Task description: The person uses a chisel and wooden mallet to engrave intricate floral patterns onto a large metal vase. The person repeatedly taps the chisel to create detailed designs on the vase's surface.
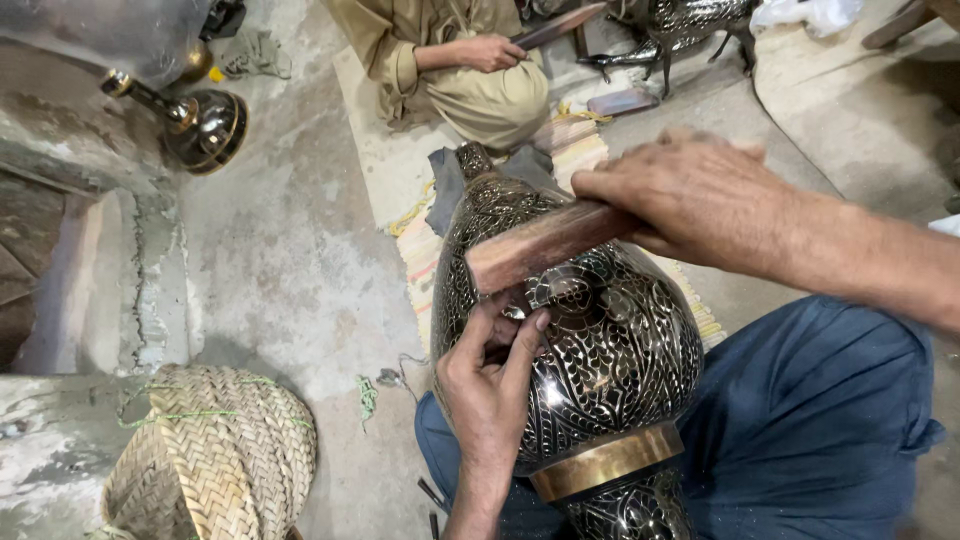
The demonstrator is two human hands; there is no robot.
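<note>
Vase: engraved metal vase (600, 350) lies across the lap, pattern covering the visible body.
Left hand (490, 385): fingers pinch a small tool, barely visible, against the vase.
Right hand (690, 200): fingers wrapped around a wooden mallet (540, 245), poised above the tool; chasing looks unfinished.

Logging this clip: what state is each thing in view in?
Vase: lying tilted across the lap, engraved, brass band near its foot.
Wooden block: gripped by right hand, resting on vase.
Left hand: fingertips pinched against vase under block.
Basket: lying on floor.
Second vase: lying tipped on floor.
</note>
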